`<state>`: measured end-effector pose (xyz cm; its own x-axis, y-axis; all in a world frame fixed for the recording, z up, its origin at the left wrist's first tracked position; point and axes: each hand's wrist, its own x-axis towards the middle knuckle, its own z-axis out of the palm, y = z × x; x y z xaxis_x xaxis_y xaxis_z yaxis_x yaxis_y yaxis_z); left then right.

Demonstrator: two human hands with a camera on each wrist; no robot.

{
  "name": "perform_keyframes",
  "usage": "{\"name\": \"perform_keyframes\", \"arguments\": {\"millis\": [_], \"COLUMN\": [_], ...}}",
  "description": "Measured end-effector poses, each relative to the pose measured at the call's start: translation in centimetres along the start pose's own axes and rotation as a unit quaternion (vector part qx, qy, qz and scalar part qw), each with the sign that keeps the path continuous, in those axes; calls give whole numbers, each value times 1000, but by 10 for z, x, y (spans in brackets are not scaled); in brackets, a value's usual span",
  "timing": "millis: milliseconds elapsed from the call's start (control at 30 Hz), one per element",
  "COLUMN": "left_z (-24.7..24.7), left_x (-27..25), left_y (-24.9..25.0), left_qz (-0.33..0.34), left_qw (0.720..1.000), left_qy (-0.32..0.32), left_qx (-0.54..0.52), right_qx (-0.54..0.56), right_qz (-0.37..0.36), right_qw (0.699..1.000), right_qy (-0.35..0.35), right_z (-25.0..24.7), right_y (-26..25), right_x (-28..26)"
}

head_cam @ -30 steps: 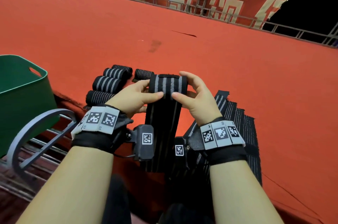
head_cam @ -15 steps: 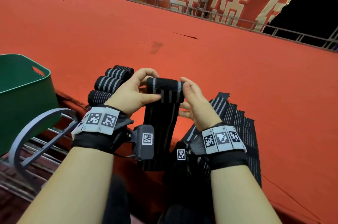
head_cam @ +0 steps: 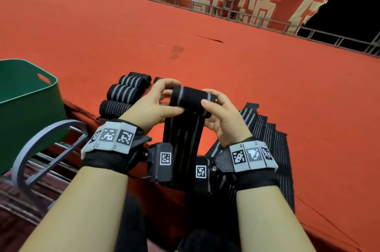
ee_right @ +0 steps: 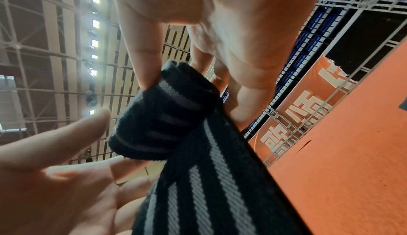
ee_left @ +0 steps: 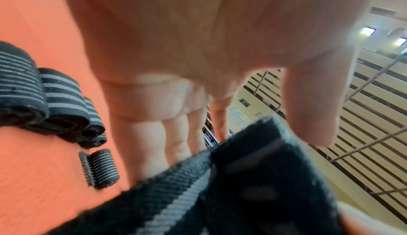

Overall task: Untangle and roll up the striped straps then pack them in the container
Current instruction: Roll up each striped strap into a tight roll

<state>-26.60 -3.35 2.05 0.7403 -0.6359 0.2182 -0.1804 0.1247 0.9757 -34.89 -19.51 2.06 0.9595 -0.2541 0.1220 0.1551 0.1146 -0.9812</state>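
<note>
Ideally, just right of the finished rolls, the left hand and right hand, both pinching the half-wound striped strap, should roll evenly, keeping its hanging tail taut.

Both forearms reach forward side by side. The left hand and right hand face each other, thumbs on top, fingers curled, pinching the strap.

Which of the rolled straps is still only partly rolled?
The strap held in both hands; its tail hangs loose, while the rolls on the carpet are fully wound.
</note>
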Motion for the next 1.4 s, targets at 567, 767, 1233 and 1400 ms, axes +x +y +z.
{"name": "perform_keyframes", "arguments": {"millis": [567, 767, 1233, 1400], "left_z": [-4, -4, 4, 7], "left_x": [0, -3, -2, -3], "left_y": [-2, -1, -3, 0], "left_qz": [-39, 47, -100, -90], "left_qw": [997, 998, 993, 992], "left_qy": [50, -22, -31, -36], "left_qx": [-44, 25, -57, -78], "right_qx": [-97, -99, 23, 21], "right_qz": [-19, 113, -25, -82], "right_qw": [994, 988, 999, 996], "right_qy": [-45, -29, -4, -24], "right_z": [-3, 0, -9, -5], "right_y": [2, 3, -1, 1], "right_x": [-4, -2, -5, -7]}}
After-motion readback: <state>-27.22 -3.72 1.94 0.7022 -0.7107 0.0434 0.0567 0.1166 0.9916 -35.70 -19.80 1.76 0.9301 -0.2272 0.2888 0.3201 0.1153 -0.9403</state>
